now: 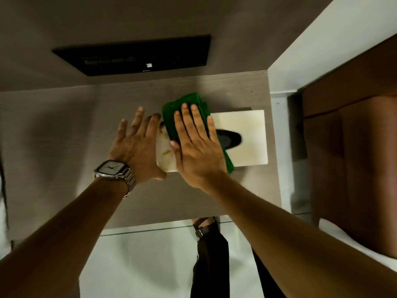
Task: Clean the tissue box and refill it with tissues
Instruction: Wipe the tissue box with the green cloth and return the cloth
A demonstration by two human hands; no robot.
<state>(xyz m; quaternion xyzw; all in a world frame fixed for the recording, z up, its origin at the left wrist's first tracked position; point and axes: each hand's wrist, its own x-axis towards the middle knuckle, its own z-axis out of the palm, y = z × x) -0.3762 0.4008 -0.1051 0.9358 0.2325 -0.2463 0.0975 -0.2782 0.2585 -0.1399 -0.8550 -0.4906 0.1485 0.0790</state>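
A white tissue box [247,136] lies on the wooden desk [75,130], its dark oval slot partly showing and yellowish stains on its top at the left end. A folded green cloth [182,100] lies across the box's left half. My right hand [196,147] presses flat on the cloth with fingers spread. My left hand [139,143], wearing a metal wristwatch, rests against the box's left end with fingers apart and the thumb at the near corner. No tissues are visible in the slot.
A black flat panel [139,54] is set in the wall behind the desk. A brown wooden cabinet [354,158] stands to the right. The desk's near edge runs below my forearms, with pale floor and my dark trousers and shoe [206,229] beneath.
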